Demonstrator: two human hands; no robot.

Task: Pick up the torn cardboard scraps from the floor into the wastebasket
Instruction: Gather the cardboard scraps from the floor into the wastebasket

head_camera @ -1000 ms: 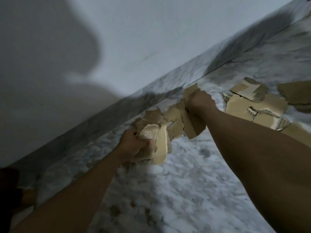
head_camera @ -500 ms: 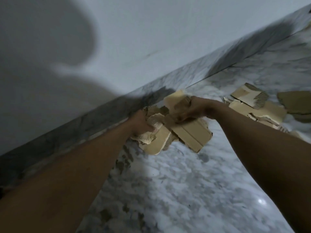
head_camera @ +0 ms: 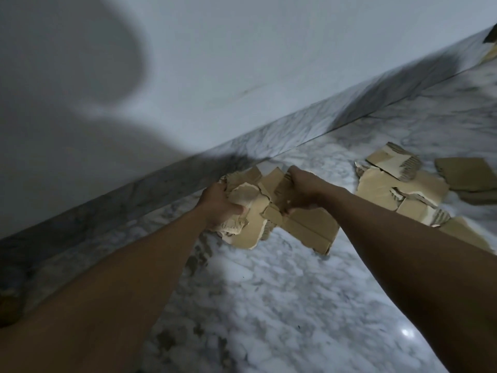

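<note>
Cardboard scraps (head_camera: pixel 258 222), torn, tan: one bundle held above the marble floor (head_camera: pixel 282 305), near the skirting (head_camera: pixel 161 184). Left hand (head_camera: pixel 217 208) clenched round the crumpled pieces; right hand (head_camera: pixel 301 189) gripping the flat folded piece from above. Loose pile (head_camera: pixel 390 184) of further scraps: on the floor to the right, apart from the bundle, partly covered by the right forearm. Wall (head_camera: pixel 269 63): pale, bearing a large shadow. Since a second ago: hands drawn closer together. Right fingertips hidden under cardboard.
</note>
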